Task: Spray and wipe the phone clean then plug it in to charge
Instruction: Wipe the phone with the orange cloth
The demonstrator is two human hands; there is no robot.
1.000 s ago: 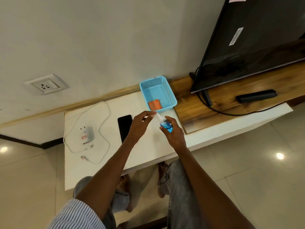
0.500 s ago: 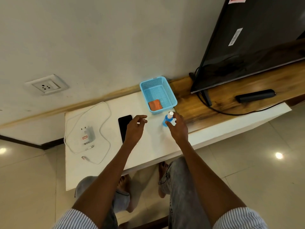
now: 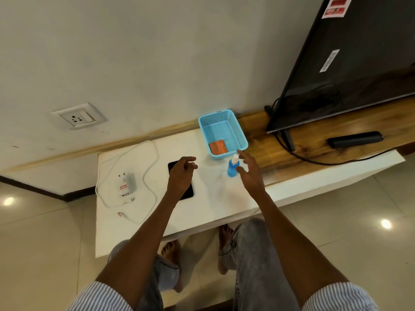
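Both forearms are stretched forward over the white table from the bottom of the view. The left hand is held above the black phone, its wrist roughly level and its fingers loosely curled towards the right; nothing is gripped in it, and whether the phone is touched cannot be told. The right hand is raised just to the right of the blue spray bottle, with fingers spread and relaxed; the bottle is not grasped, though the thumb is seen very close to its side.

The spray bottle is stood upright on the table, its white cap uppermost, just in front of the blue basket, in which an orange cloth is laid at the near left corner. The phone is laid flat, screen up, its long axis running from the wall towards the person; its middle is hidden by the left hand. Further left, a white charger is laid on the table, ringed by its looped white cable, whose free plug end is pointed to the left near the front edge.
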